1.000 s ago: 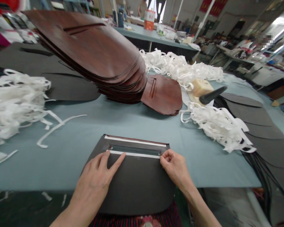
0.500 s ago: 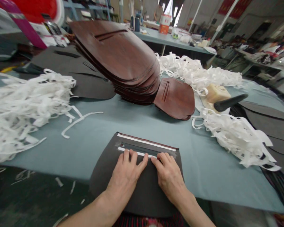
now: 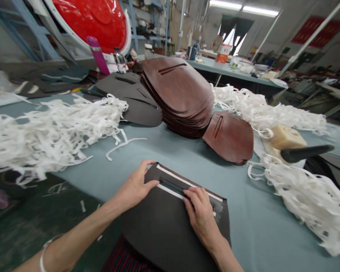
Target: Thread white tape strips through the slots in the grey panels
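A dark leather panel (image 3: pixel 164 226) with a slot cut in it lies at the table's near edge, its back side up. White tape strips (image 3: pixel 170 191) run along both sides of the slot. My left hand (image 3: pixel 134 187) grips the panel's left top corner, thumb on top and fingers round the edge. My right hand (image 3: pixel 200 215) lies on the panel with its fingers curled, the fingertips pressing on the lower tape strip by the slot.
A stack of brown leather panels (image 3: pixel 181 94) leans mid-table, with one brown panel (image 3: pixel 229 136) flat beside it. Heaps of white paper strips (image 3: pixel 53 128) lie left and right (image 3: pixel 308 196). A cream block with a black handle (image 3: pixel 289 141) sits at right. Dark panels (image 3: pixel 130 98) lie behind.
My left hand has moved from beside the right hand on the tape to the panel's left corner. The view has swung left and up.
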`<state>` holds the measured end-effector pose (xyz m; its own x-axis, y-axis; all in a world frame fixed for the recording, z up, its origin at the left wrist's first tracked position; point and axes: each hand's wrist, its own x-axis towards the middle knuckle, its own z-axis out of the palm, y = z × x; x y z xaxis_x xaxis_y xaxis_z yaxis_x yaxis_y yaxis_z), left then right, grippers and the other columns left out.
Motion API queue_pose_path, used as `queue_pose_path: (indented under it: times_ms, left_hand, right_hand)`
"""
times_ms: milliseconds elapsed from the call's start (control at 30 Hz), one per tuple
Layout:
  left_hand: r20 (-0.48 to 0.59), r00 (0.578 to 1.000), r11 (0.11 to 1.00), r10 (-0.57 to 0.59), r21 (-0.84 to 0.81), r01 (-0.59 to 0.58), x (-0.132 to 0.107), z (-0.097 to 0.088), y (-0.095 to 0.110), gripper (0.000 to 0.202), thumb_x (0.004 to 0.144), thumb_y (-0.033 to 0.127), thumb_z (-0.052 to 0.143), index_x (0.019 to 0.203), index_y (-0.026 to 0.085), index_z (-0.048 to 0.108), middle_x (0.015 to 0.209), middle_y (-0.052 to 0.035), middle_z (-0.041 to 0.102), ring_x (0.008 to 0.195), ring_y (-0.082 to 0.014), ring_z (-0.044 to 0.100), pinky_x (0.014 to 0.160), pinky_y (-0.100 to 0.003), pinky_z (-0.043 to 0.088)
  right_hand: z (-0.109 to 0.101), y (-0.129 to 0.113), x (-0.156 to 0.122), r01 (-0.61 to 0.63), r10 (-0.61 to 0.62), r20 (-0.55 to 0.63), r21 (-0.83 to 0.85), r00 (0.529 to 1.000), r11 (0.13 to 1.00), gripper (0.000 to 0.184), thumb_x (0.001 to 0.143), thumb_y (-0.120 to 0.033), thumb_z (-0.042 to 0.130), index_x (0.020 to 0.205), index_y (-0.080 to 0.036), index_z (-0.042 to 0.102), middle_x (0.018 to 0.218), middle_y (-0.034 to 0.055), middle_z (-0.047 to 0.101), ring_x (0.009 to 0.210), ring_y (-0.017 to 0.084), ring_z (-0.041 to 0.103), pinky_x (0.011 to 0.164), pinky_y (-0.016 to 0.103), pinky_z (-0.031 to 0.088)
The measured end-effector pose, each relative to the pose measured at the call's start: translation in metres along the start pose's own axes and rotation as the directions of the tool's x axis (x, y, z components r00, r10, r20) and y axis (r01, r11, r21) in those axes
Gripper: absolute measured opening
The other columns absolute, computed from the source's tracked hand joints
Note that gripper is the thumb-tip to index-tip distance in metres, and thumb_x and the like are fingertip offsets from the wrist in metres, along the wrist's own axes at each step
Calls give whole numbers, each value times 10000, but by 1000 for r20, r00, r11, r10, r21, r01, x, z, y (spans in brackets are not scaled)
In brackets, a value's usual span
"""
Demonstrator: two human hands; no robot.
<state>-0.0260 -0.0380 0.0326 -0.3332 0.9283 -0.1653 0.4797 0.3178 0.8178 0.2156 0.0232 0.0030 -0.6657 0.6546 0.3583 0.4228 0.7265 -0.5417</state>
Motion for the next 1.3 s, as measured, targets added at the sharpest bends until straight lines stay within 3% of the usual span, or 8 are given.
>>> queue_pose_path:
  times_ms: [167, 300, 433, 633, 867, 967, 1133, 1300]
  left_hand:
    - [149, 988, 939, 42, -345, 12, 23, -33, 25, 546, 735, 313, 670, 1197, 245, 387, 1000, -32, 654, 802, -221, 649, 641, -333, 530]
    - [6, 988, 988, 153, -26, -153, 49, -43, 11, 477, 755, 306, 654, 1177, 219, 450, 994, -47, 625, 888, -240, 615, 777, -393, 498]
    - [-139, 923, 899, 358, 320, -300, 45, -22, -18, 366, 793, 283, 638, 1117, 200, 491, 1094, -72, 542, 1052, -256, 511, 921, -441, 412]
    - [-138, 880, 848, 455, 370, -381, 21, 6, -33, 128, 875, 247, 553, 978, 202, 491, 1017, -44, 549, 986, -223, 483, 888, -402, 397]
    - [-96, 878, 814, 468, 433, -387, 21, 4, -31, 140, 890, 236, 527, 1023, 203, 500, 1056, -55, 558, 1018, -237, 483, 890, -408, 395]
    - [-45, 861, 771, 507, 471, -429, 21, 5, -29, 282, 903, 175, 474, 1183, 206, 468, 1217, -76, 526, 1148, -240, 446, 969, -423, 366]
    - [127, 802, 668, 583, 486, -563, 22, 6, -24, 438, 903, 94, 390, 1329, 194, 398, 1280, -84, 522, 1255, -219, 396, 1037, -403, 330]
    - [139, 801, 632, 582, 543, -553, 22, 8, -22, 369, 912, 102, 383, 1246, 198, 507, 1258, -80, 553, 1239, -224, 427, 1024, -411, 345]
  right_hand:
    - [-8, 6, -3, -70, 70, 1, -39, 998, 997, 73, 938, -223, 485, 967, -190, 544, 886, 38, 571, 848, 192, 500, 779, 346, 377]
    - [-9, 10, -7, -54, 56, 10, -116, 998, 992, 113, 948, -219, 459, 867, -195, 535, 809, 20, 566, 771, 183, 500, 714, 320, 336]
    - [-3, 9, -8, -81, 74, -36, -259, 997, 963, 176, 949, -259, 462, 804, -202, 542, 756, 19, 562, 726, 193, 498, 688, 320, 306]
    - [21, -3, 21, -131, 119, -54, -358, 991, 924, 157, 932, -251, 493, 809, -199, 575, 773, 42, 591, 758, 218, 525, 694, 322, 335]
    - [62, -30, 82, -142, 149, -6, -349, 989, 926, 196, 880, -72, 465, 920, -159, 636, 888, 84, 603, 857, 226, 529, 762, 321, 408]
    - [73, -36, 95, -124, 130, -9, -360, 992, 925, 255, 858, -19, 435, 916, -153, 644, 901, 89, 600, 851, 230, 512, 769, 336, 426]
    - [77, -42, 94, -9, 10, 1, -445, 1000, 895, 260, 861, -21, 409, 933, -128, 635, 884, 122, 580, 836, 258, 497, 731, 387, 444]
    - [51, -33, 52, 87, -79, 37, -521, 996, 849, 307, 874, -25, 355, 982, -137, 620, 872, 137, 571, 817, 271, 495, 680, 405, 452]
